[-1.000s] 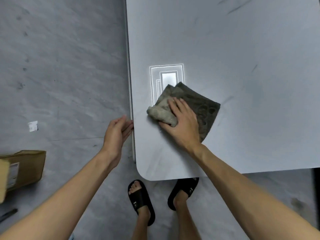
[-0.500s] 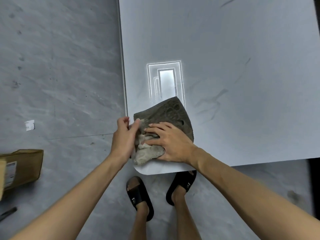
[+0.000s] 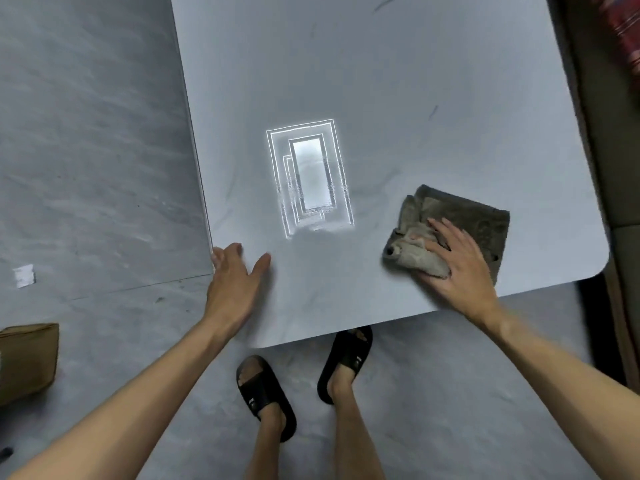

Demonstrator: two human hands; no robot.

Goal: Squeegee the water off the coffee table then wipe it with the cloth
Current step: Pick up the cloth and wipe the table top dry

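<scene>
The pale grey coffee table [image 3: 381,81] fills the upper middle of the head view. A crumpled grey-brown cloth [image 3: 464,220] lies near the table's front right corner. My right hand [image 3: 453,261] presses flat on the cloth's near left part, fingers spread and straight. My left hand [image 3: 235,282] rests open on the table's front left corner, thumb out to the right. A bright rectangular ceiling-light reflection [image 3: 310,178] glints on the tabletop between the hands. No squeegee is in view.
A brown cardboard box [image 3: 27,358] sits on the grey floor at the left edge. A scrap of white paper [image 3: 23,275] lies on the floor above it. My feet in black slides [image 3: 263,393] stand just in front of the table. Dark furniture [image 3: 616,150] borders the right side.
My right hand has slid the cloth from the front left corner across to the front right corner. My left hand has let go of the cloth and now rests on the left corner.
</scene>
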